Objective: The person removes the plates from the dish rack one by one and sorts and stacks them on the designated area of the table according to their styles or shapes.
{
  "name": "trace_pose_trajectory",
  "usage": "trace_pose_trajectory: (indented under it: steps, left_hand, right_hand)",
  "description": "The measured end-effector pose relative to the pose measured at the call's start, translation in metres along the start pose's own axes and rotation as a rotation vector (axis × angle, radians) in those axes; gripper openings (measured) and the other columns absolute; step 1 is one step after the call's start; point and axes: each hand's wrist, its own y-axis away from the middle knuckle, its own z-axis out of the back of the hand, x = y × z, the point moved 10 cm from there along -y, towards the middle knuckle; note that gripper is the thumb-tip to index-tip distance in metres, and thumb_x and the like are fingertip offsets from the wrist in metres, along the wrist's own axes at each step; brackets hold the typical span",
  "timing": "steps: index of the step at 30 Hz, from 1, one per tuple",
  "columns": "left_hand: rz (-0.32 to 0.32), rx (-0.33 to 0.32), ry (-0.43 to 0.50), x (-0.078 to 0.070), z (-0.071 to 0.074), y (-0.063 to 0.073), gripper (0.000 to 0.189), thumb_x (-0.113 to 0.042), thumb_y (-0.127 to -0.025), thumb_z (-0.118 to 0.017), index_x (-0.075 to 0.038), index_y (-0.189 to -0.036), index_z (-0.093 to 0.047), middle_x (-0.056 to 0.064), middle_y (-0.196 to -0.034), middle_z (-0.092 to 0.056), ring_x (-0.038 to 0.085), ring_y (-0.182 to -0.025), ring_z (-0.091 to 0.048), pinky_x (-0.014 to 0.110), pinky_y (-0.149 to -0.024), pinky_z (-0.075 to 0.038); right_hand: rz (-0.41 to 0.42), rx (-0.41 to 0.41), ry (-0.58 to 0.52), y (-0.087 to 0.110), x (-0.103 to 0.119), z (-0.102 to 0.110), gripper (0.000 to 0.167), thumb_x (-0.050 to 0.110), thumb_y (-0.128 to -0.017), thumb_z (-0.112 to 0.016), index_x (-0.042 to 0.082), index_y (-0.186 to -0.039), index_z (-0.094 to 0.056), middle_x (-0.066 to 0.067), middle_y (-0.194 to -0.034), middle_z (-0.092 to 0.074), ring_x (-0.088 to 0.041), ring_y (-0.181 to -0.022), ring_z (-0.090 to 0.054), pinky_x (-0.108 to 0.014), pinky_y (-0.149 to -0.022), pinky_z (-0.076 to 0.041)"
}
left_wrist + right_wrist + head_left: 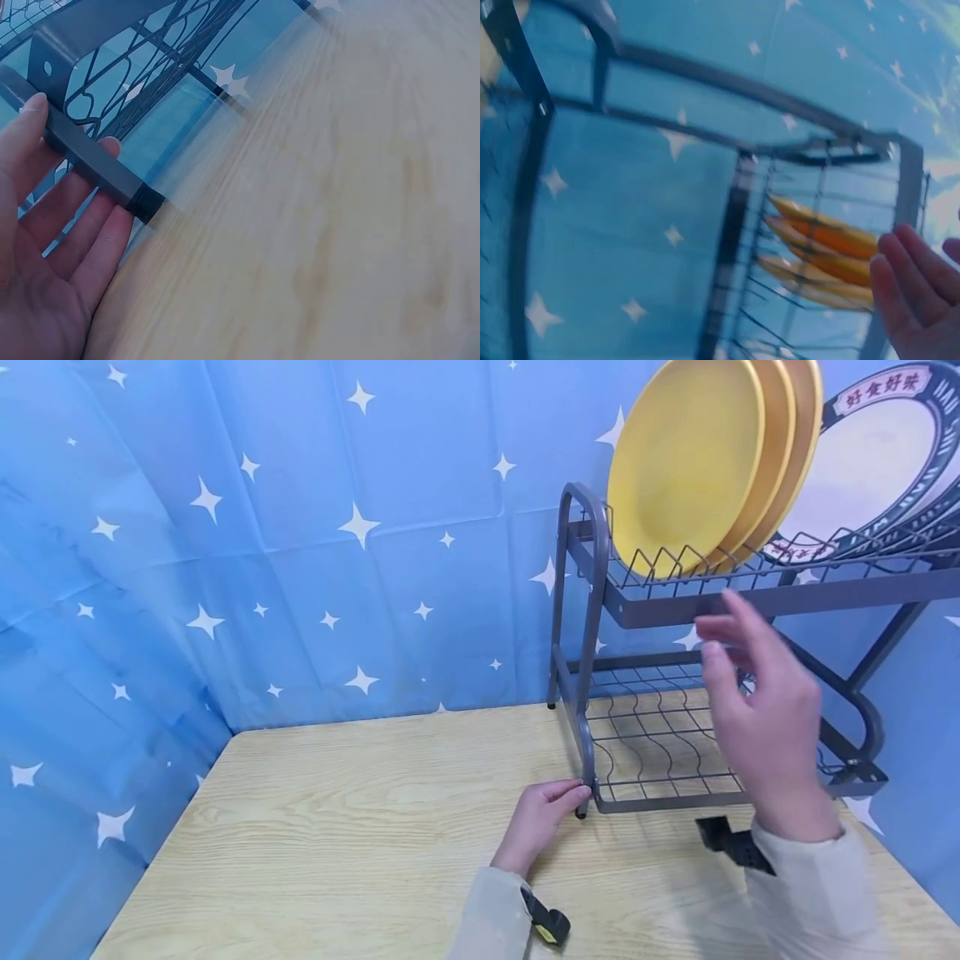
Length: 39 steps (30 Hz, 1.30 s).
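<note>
A dark grey two-tier dish rack (675,607) stands at the right side of the table. My left hand (537,822) holds the lower end of its front left leg; in the left wrist view, the thumb and fingers (90,259) lie on either side of that leg (94,161), just above its black foot. In front of the rack, my right hand (768,727) is raised in the air with loosely bent fingers and holds nothing. Yellow plates (678,468) stand on edge in the upper tier, near the right hand's fingertips but apart from them in the right wrist view.
White plates with a dark patterned rim (873,468) lean beside the yellow ones. The lower wire shelf (645,743) sits close above the pale wooden table (337,827). A blue curtain with white stars (300,527) hangs behind and at the left.
</note>
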Motion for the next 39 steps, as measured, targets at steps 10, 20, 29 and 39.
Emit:
trace_pose_trajectory:
  steps: [10, 20, 29, 39]
  left_hand:
    - [0.007, 0.002, -0.004, -0.002, 0.002, 0.002, 0.028, -0.054, -0.080, -0.055, -0.035, -0.095, -0.068, -0.019, -0.098, -0.062, 0.000, -0.097, -0.054, 0.028, -0.086, -0.041]
    - [0.023, 0.015, -0.002, -0.001, 0.000, 0.002, 0.027, -0.055, -0.080, -0.054, -0.036, -0.094, -0.068, -0.020, -0.098, -0.062, 0.000, -0.097, -0.054, 0.031, -0.086, -0.040]
    - [0.023, 0.016, 0.014, 0.002, 0.000, 0.001, 0.029, -0.056, -0.080, -0.054, -0.034, -0.094, -0.068, -0.018, -0.097, -0.063, 0.001, -0.095, -0.055, 0.032, -0.086, -0.041]
    - [0.019, 0.016, 0.009, 0.002, 0.000, 0.000, 0.028, -0.055, -0.080, -0.053, -0.035, -0.091, -0.069, -0.018, -0.095, -0.063, 0.001, -0.092, -0.056, 0.031, -0.084, -0.042]
  right_hand:
    - [0.010, -0.033, 0.189, -0.059, 0.009, 0.019, 0.048, 0.025, -0.089, -0.044, 0.033, -0.135, -0.033, -0.008, -0.114, -0.057, -0.026, -0.100, -0.053, -0.005, -0.079, -0.031]
    - [-0.032, 0.044, 0.229, -0.081, -0.002, 0.010, 0.054, 0.024, -0.088, -0.046, 0.030, -0.138, -0.028, -0.011, -0.095, -0.053, 0.000, -0.079, -0.041, -0.019, -0.069, -0.027]
    - [-0.089, 0.123, 0.251, -0.094, -0.006, -0.001, 0.059, 0.028, -0.088, -0.046, 0.031, -0.140, -0.018, -0.006, -0.089, -0.051, -0.010, -0.074, -0.044, -0.025, -0.066, -0.031]
    - [-0.091, 0.054, 0.407, -0.108, 0.000, -0.002, 0.050, 0.030, -0.088, -0.046, 0.015, -0.135, -0.035, -0.018, -0.080, -0.058, -0.035, -0.063, -0.048, -0.036, -0.050, -0.024]
